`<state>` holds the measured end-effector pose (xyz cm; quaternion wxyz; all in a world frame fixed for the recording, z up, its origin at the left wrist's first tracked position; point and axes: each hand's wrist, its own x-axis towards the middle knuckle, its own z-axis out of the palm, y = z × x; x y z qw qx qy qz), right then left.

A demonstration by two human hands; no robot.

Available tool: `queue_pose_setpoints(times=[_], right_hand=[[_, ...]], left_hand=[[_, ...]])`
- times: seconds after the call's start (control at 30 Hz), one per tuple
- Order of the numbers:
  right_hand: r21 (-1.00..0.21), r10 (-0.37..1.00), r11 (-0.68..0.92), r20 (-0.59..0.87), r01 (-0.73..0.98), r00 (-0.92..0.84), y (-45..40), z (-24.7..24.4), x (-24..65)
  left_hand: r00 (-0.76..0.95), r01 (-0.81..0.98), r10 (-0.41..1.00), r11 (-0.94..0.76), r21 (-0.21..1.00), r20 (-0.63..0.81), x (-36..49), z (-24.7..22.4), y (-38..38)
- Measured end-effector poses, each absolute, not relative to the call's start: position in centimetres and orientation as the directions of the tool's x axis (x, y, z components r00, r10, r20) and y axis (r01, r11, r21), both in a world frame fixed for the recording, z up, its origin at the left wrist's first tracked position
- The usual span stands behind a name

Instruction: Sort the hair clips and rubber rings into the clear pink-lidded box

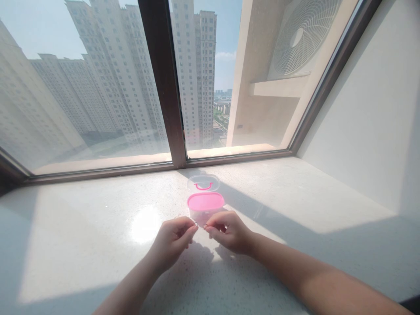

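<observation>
Thin dark strands (196,224) show at the fingertips of the left hand (175,241) and right hand (231,232), each with its fingers pinched together on one, above a sunlit windowsill (108,245), just in front of a pink-topped container (205,201); whether they join is too small to tell. With so little to grip, either strand could slip, and strong glare (146,224) to the left might hide where it landed.
</observation>
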<state>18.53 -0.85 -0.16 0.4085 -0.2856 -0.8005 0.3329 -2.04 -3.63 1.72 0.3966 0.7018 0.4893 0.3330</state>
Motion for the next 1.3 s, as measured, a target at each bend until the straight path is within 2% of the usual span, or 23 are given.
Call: queue_pose_setpoints(times=[1.3], right_hand=[[-0.758, 0.732, 0.618, 0.459, 0.207, -0.504, -0.83, -0.31, 18.54]], left_hand=[[0.297, 0.411, 0.951, -0.207, 0.888, 0.084, -2.03, 1.78, -3.61]])
